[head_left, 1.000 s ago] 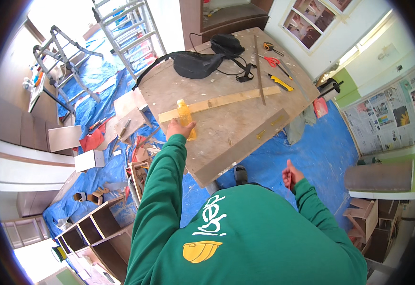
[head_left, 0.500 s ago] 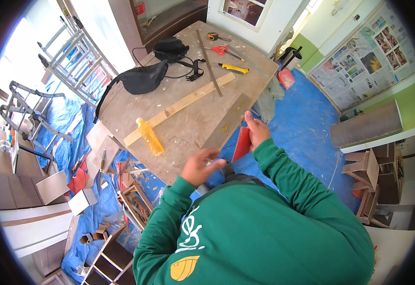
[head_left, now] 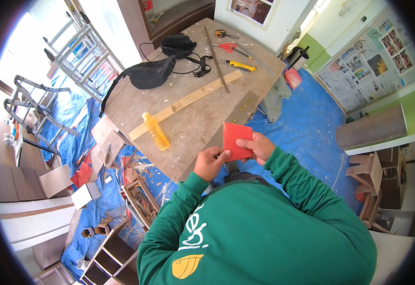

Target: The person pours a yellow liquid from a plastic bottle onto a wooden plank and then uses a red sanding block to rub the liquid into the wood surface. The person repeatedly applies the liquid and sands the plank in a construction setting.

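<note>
Between both hands, above the front edge of the work table, I hold a folded red sheet, which looks like sandpaper. My left hand pinches its lower left corner, thumb in front. My right hand grips the right side, its thumb flat on the face and fingers behind. Just beyond the sheet, a flat grey-brown strip with small brass-coloured pieces on it lies along the table edge. A bottle of yellow liquid rests on its side against a pale wooden batten.
On the table lie black pouches, a thin dark strip, red scissors, a yellow utility knife and a tape measure. Ladders stand left. Blue sheeting covers the floor, with wooden offcuts on the left.
My left hand has moved in and closed on the red sheet, which it was not touching before. The sheet has turned to face me. The whole view has shifted slightly.
</note>
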### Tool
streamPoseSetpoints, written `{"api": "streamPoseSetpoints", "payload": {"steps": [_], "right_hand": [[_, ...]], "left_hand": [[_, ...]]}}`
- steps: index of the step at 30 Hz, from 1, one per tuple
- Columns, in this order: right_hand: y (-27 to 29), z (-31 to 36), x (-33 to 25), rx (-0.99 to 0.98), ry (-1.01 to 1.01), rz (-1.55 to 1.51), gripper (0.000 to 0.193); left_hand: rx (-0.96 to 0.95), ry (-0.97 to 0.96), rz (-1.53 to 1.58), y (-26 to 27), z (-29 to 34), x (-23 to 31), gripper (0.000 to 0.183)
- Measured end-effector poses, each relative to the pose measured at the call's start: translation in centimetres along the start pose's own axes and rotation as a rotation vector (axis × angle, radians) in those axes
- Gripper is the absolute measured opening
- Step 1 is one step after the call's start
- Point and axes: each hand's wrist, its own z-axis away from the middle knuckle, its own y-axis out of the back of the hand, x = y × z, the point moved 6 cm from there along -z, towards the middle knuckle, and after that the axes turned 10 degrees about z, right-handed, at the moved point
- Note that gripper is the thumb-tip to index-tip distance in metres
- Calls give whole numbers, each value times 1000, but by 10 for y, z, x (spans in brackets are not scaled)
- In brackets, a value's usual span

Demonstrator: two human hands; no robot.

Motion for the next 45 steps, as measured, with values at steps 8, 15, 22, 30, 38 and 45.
{"api": "streamPoseSetpoints", "payload": {"steps": [8, 15, 22, 30, 38, 45], "right_hand": [[88, 11, 43, 343, -50, 278, 37], [141, 14, 63, 507, -11, 105, 28], [228, -40, 38, 665, 297, 791, 19], [250, -97, -8, 609, 464, 1128, 20], [256, -136, -3, 552, 558, 1331, 19], [251, -148, 1, 548, 548, 1394, 23]], "left_hand": [[165, -401, -661, 26, -31, -61, 25], [148, -451, -934, 28, -56, -92, 31], [152, -430, -1081, 20, -62, -104, 47], [83, -279, -1188, 19, -67, -109, 62], [104, -247, -1184, 17, -70, -106, 60], [103, -210, -1193, 17, -73, -105, 60]]}}
